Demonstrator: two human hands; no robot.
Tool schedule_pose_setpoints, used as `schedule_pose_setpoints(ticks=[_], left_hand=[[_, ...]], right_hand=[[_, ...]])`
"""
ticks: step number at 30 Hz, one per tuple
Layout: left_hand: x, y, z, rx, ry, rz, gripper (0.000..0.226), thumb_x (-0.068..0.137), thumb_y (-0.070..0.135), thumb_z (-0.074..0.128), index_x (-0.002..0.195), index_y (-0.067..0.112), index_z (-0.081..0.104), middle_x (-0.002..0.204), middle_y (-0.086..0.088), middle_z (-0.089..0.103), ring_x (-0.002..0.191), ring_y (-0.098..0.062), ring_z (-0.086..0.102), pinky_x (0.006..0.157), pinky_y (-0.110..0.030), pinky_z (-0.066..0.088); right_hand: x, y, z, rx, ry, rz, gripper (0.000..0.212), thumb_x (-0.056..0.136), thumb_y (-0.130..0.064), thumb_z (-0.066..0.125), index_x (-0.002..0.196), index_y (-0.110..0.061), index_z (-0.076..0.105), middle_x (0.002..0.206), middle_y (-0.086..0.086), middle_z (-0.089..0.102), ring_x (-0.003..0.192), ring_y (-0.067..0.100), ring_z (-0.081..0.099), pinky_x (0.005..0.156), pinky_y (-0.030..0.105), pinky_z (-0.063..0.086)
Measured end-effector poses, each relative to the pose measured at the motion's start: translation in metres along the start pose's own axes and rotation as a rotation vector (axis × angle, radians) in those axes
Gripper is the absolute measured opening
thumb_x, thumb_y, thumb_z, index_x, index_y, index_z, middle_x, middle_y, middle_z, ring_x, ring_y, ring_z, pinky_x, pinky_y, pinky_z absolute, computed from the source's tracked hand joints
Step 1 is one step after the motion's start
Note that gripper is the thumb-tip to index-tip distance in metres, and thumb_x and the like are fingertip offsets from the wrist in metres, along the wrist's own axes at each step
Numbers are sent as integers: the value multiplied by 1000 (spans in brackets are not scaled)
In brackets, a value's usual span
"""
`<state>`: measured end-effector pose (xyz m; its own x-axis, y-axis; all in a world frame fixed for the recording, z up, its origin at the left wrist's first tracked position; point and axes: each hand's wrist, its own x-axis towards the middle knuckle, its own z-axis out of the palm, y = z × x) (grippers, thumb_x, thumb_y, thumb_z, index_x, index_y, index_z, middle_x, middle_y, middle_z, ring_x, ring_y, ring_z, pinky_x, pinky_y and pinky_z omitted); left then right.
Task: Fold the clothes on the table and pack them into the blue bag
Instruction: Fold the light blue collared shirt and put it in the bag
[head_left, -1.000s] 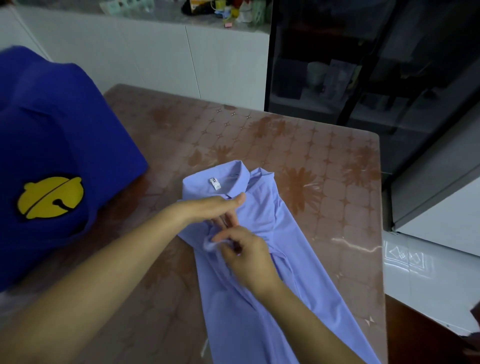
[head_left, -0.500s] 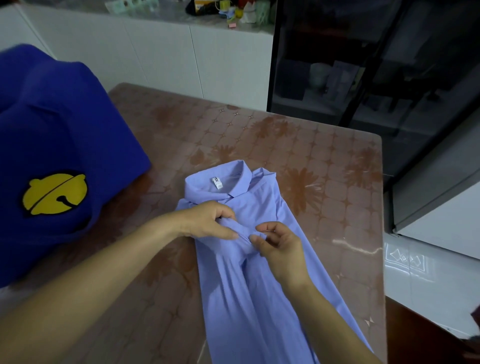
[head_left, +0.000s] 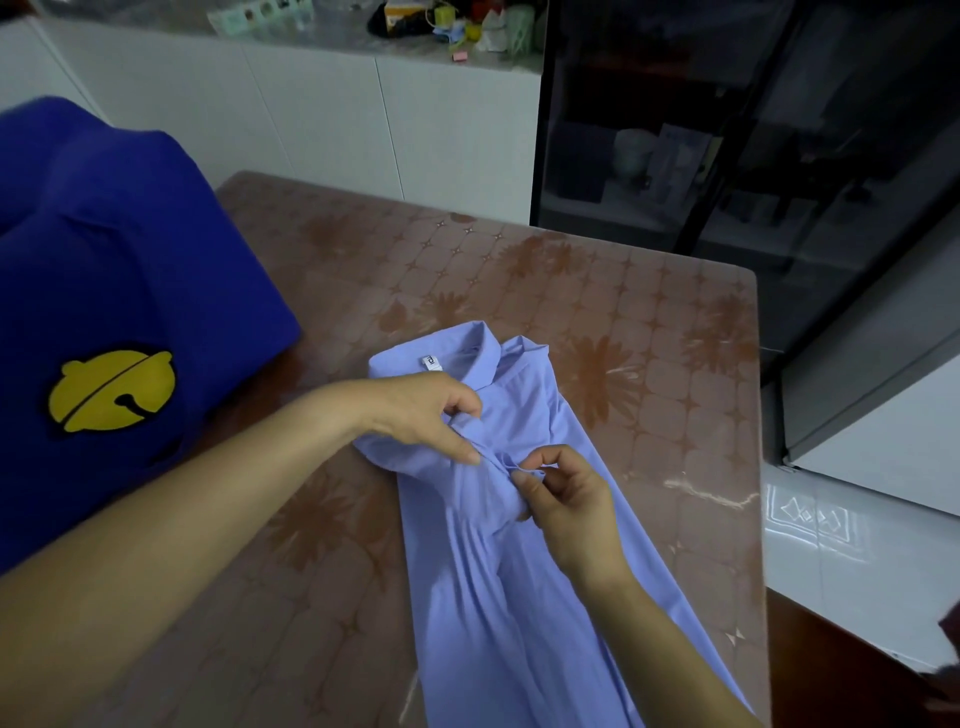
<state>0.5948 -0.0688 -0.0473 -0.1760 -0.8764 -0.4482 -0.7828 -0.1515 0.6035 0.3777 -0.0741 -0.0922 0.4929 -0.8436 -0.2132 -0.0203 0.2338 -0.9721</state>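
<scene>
- The desk (head_left: 649, 322), brown with a flower pattern, carries everything; take the shirt's collar as the landmark for what follows.
- The blue bag (head_left: 119, 270), marked with a yellow bell, stands on the desk well to the left of the collar, apart from the shirt. From this view I cannot tell where its opening lies.
- The shirt (head_left: 498, 597), light blue-violet, lies on the desk with its collar (head_left: 441, 348) at the far end and its body running from the collar toward the person and off the bottom of the view. It is narrow, with long creases below the collar; whether its sides are already folded in I cannot tell.
- The left hand (head_left: 421, 415) rests just below the collar, its grip clenched on a bunch of shirt cloth between thumb and fingers.
- The right hand (head_left: 566, 499), a little nearer the person than the left, pinches a small fold of the shirt front in its grip; the two hands nearly meet.
- The step looks like working the front just below the collar, perhaps fastening or aligning it. To do it well, hold both edges flat and matched, keep the collar square, and smooth out the creases before any crosswise fold.
</scene>
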Motion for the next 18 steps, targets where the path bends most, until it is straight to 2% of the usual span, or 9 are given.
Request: schedule_pose_setpoints(ticks=[3,6,8,9,10,12,13,16,18], left_hand=[[6,-8,-14,334,88,-76,49,66,65,67,67,19,48,64,2,46,64,-11,43,61,-27,26],[14,-4,-27,618,163,-111,40,74,62,62,66,24,52,75,3,53,80,-13,48,66,-31,22],[25,5,-29,706,261,-111,25,80,49,62,75,25,59,87,5,48,93,-17,45,76,-33,23],[31,10,-27,717,326,-110,15,82,42,61,86,27,62,97,5,47,101,-18,43,82,-34,24],[37,14,-23,718,407,-105,18,83,37,61,100,30,62,108,5,47,107,-19,42,86,-35,25],[48,15,-8,676,576,-118,40,83,28,63,122,29,54,126,3,43,114,-22,40,90,-35,29],[51,14,2,623,652,-133,45,83,24,64,126,26,51,129,1,42,115,-24,42,90,-37,33],[49,11,33,426,797,-140,31,85,23,62,113,11,56,115,-10,53,106,-32,51,81,-43,44],[42,5,61,421,825,-69,21,87,32,55,94,13,59,94,-7,59,89,-32,58,71,-42,46]], right_hand=[[5,4,-6,-34,64,3,14,87,-1,63,79,-9,54,59,6,57,44,10,53,50,17,44],[11,10,-12,-131,117,4,16,87,-7,65,77,-10,52,44,-5,54,40,9,51,50,20,44],[16,13,-15,-177,168,17,16,87,-9,64,77,-11,52,41,-6,53,37,8,49,48,22,43],[19,16,-18,-205,199,32,15,88,-11,64,78,-12,52,41,-5,54,36,8,49,48,22,43],[22,19,-21,-242,225,52,14,87,-13,64,79,-13,53,43,-6,56,37,8,51,48,23,44],[25,27,-28,-341,245,89,11,86,-15,64,83,-17,53,51,-7,61,47,11,59,52,27,47],[26,31,-32,-416,237,94,9,86,-16,63,87,-17,54,57,-8,62,55,14,61,54,28,48],[27,43,-42,-666,191,73,10,87,-15,58,96,-16,56,68,-10,59,66,16,57,54,19,41],[26,47,-47,-740,174,30,15,86,-14,58,101,-16,57,77,-6,60,72,19,58,60,24,41]])
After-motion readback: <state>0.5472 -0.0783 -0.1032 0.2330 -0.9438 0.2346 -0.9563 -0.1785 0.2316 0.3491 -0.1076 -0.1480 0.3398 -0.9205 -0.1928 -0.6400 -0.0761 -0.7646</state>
